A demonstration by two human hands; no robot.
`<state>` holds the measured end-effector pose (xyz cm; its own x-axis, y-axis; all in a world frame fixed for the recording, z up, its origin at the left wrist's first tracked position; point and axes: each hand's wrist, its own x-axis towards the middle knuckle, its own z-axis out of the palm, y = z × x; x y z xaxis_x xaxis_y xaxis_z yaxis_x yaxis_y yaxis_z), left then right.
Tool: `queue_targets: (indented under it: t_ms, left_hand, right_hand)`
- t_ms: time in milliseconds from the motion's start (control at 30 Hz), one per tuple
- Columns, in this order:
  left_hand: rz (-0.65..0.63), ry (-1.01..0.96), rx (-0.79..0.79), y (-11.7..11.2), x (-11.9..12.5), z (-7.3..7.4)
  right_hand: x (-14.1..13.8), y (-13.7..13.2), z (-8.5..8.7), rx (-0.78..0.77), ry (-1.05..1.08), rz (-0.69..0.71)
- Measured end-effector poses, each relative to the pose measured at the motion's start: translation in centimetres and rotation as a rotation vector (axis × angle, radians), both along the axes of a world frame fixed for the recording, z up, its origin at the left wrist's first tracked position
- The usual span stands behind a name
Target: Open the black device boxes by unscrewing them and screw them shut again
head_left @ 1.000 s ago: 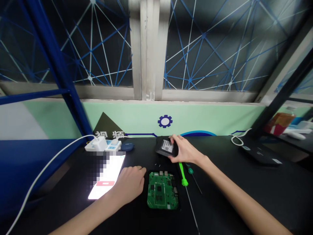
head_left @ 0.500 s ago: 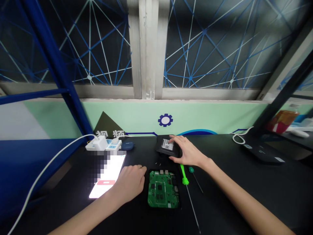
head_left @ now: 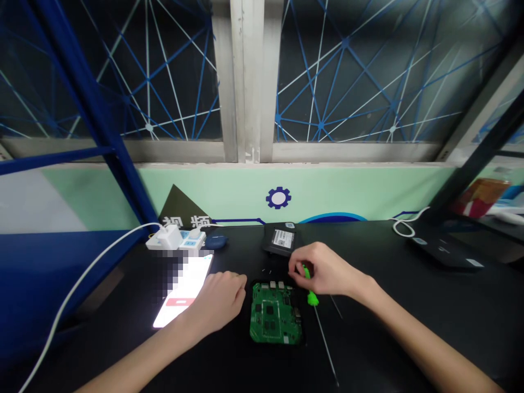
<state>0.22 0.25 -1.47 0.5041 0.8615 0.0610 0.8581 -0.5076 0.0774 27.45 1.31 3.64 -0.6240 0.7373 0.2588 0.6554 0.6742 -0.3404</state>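
My left hand [head_left: 225, 295] rests palm down on the black table, between the lit screen of a phone or tablet [head_left: 170, 311] and an open black case holding a green circuit board [head_left: 276, 316]. Its fingers look loosely bent, with the tips hidden. My right hand [head_left: 315, 270] is over the handle of a bright green screwdriver [head_left: 313, 298], thumb and fingertips pinched together near the board's upper right corner. Whatever they pinch, if anything, is too small to see. Behind it lies a black cover [head_left: 272, 248] with a white label. Tiny screws [head_left: 267, 271] lie between the cover and the board.
A second screwdriver's thin shaft [head_left: 336, 306] shows beside my right wrist. At the back left are a white power strip [head_left: 192, 240] with a plugged charger, and a dark blue case [head_left: 216, 242]. A flat black device [head_left: 444, 252] and white cable [head_left: 403, 228] lie right.
My right hand has left the labelled black cover and come nearer, over the green screwdriver handle, fingers now drawn together. My left hand and the circuit board have stayed put.
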Motion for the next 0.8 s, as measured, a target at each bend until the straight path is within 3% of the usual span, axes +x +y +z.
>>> queue_targets:
  t_ms: [267, 633, 800]
  left_hand:
    - [0.027, -0.032, -0.059, 0.1, 0.0, 0.3]
    - [-0.030, -0.014, -0.108, 0.0, -0.3, 1.4]
    - [-0.029, -0.013, -0.116, 0.0, -0.5, 1.4]
  right_hand:
    - [-0.8, -1.1, -0.6, -0.132, -0.204, 0.032]
    - [-3.9, -1.6, 0.0, -0.047, -0.517, -0.064]
    - [-4.7, -1.0, 0.2, -0.016, -0.603, -0.005]
